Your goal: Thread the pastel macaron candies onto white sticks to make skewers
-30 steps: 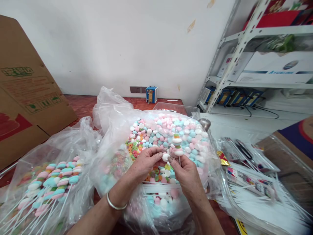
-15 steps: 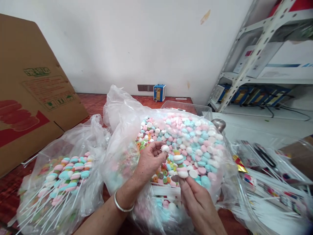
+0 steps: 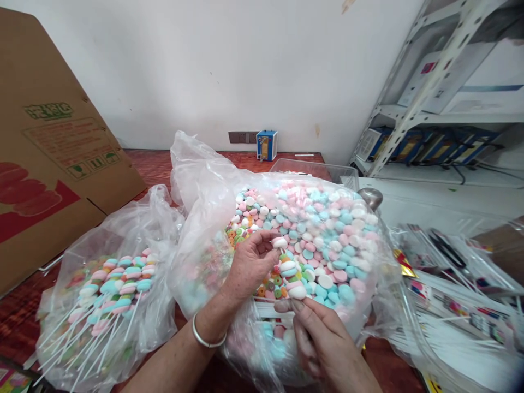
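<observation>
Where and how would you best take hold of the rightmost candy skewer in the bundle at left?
Probably by its candy-free white stick, pinched from the near side: the stick slants toward the camera, while its candies sit at the far end, crowded against neighbouring candies.

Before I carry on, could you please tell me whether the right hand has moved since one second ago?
Yes, the right hand has moved farther from the blue box near the wall, toward the bottom of the view.

Stick below candy stack (image 3: 290, 272) invisible within right hand (image 3: 325, 333)
</observation>
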### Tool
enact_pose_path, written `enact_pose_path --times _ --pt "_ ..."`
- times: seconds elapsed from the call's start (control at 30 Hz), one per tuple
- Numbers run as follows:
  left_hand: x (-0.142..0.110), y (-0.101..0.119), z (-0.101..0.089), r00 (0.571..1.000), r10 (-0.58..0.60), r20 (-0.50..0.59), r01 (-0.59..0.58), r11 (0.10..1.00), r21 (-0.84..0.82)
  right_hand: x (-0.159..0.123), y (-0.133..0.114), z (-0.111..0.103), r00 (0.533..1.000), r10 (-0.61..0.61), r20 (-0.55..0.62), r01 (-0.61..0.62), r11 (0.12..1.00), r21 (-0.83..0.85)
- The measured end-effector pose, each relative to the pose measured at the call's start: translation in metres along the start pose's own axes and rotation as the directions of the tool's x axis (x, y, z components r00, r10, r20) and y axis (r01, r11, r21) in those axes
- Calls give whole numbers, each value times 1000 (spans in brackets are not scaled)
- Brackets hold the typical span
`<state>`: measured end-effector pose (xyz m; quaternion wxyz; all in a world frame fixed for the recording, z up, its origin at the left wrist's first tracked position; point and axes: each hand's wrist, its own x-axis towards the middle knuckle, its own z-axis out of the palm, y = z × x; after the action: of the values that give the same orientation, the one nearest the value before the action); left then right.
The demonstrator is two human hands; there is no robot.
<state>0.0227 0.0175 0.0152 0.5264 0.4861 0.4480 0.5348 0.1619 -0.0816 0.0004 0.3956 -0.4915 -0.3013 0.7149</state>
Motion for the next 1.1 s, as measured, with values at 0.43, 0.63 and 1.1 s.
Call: enact_pose_path --times 0.43,0.63,1.1 --pt "-4 -5 -1 998 61 35 -61 998 9 10 2 22 997 -67 35 56 967 247" --pt "-11 -2 3 995 -79 67 93 969 -228 21 11 25 990 -142 17 141 989 32" --pt "-24 25 27 965 -263 -12 213 805 -554 38 51 26 710 -703 -31 231 275 -933"
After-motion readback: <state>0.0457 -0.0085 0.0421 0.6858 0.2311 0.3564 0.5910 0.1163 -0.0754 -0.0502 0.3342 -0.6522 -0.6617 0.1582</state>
